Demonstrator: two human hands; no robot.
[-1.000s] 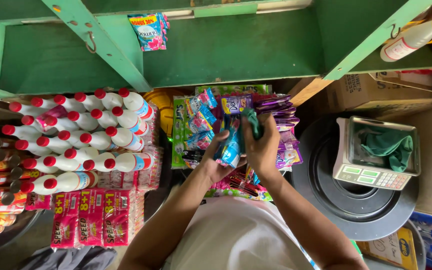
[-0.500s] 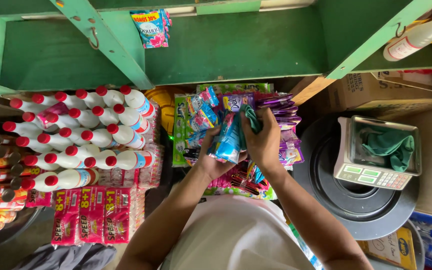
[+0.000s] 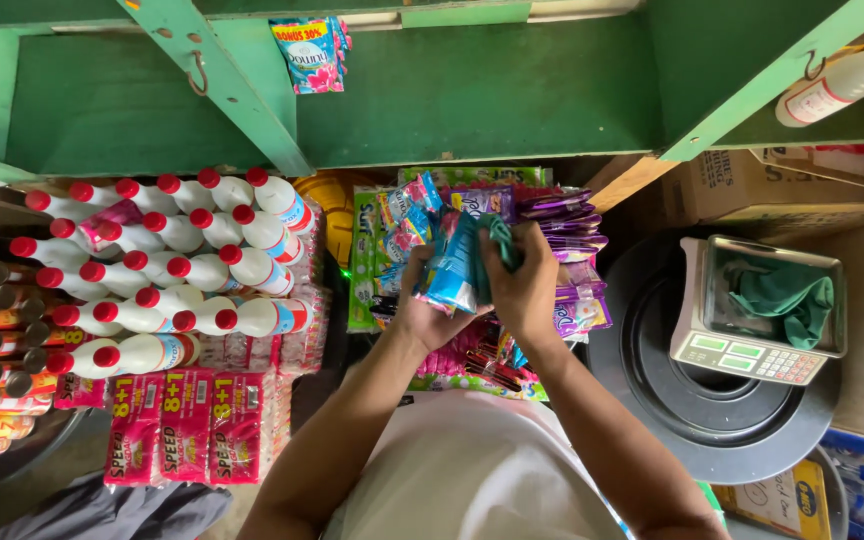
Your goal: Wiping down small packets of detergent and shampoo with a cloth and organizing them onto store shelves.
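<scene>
Sachets fill the middle of the head view: the left hand (image 3: 430, 312) and the right hand (image 3: 524, 290) meet over a heap of small packets, both closed on one blue sachet strip (image 3: 455, 268) that stands nearly upright between them. The left grip pinches its lower edge from the seven o'clock side; the right grip wraps narrow around its upper right edge, fingers curled over the top. Just beside the right hand, at three o'clock, lie purple sachets (image 3: 572, 250); green sachet packs (image 3: 365, 262) lie at nine o'clock of the left hand. Further toward nine o'clock, white bottles with red caps (image 3: 167, 275) lie stacked on their sides, with red sachet strips (image 3: 187, 425) below them at seven o'clock. At three o'clock, well apart, a digital scale (image 3: 757, 305) sits on a black round lid (image 3: 712, 400), a green cloth (image 3: 787, 298) in its tray. At twelve o'clock a green wooden shelf (image 3: 472, 90) spans the top.
</scene>
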